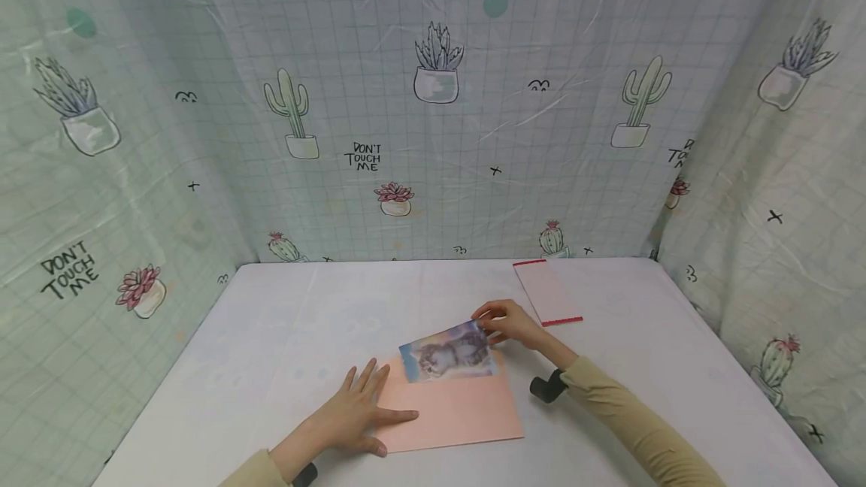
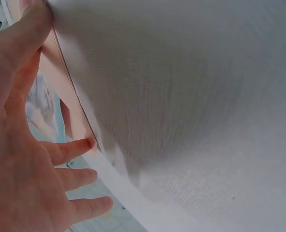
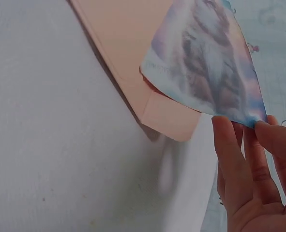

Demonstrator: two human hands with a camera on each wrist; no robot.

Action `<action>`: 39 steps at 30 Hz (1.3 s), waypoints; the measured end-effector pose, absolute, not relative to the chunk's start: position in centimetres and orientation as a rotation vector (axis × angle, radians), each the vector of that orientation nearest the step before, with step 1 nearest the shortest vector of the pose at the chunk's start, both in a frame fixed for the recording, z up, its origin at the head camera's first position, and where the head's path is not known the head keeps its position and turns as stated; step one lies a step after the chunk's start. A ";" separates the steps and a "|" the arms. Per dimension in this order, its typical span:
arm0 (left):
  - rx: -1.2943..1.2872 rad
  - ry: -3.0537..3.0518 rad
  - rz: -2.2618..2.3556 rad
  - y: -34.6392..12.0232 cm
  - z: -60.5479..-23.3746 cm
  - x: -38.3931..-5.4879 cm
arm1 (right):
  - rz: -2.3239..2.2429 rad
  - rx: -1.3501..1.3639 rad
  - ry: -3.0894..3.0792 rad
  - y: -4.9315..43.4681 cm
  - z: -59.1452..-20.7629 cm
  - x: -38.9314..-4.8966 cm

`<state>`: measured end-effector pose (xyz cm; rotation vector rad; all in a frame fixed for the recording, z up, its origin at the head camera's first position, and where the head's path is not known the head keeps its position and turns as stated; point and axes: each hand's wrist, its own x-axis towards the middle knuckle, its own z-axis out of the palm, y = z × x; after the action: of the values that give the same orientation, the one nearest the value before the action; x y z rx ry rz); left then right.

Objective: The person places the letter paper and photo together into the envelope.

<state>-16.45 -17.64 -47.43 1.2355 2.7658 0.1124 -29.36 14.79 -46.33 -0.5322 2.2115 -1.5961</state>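
Note:
A card with a kitten picture (image 1: 449, 353) overlaps the upper part of a peach paper envelope (image 1: 449, 415), its far edge tilted up. My right hand (image 1: 507, 322) pinches the card's upper right corner between thumb and fingers; the right wrist view shows the card (image 3: 210, 63) bowed above the envelope's end flap (image 3: 169, 116). At the envelope's left side, my left hand (image 1: 355, 408) rests with fingers spread, its thumb lying over the peach paper. In the left wrist view the left hand (image 2: 24, 145) sits along the envelope's edge (image 2: 67, 82).
Farther back on the right lies a flat pale pink piece (image 1: 548, 291) with red strips along two ends. The white table (image 1: 325, 307) is bordered by a cactus-print curtain (image 1: 501, 126) behind and at both sides. A dark wrist camera mount (image 1: 546, 387) hangs below the right wrist.

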 end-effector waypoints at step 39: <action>1.222 2.774 0.107 -17.5 -47.4 -16.3 | -1.209 -0.689 2.391 14.4 -47.5 -27.4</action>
<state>-16.32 -17.55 -47.39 1.2217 2.7741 0.1074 -27.36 14.43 -47.46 -0.6885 2.3905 -1.2092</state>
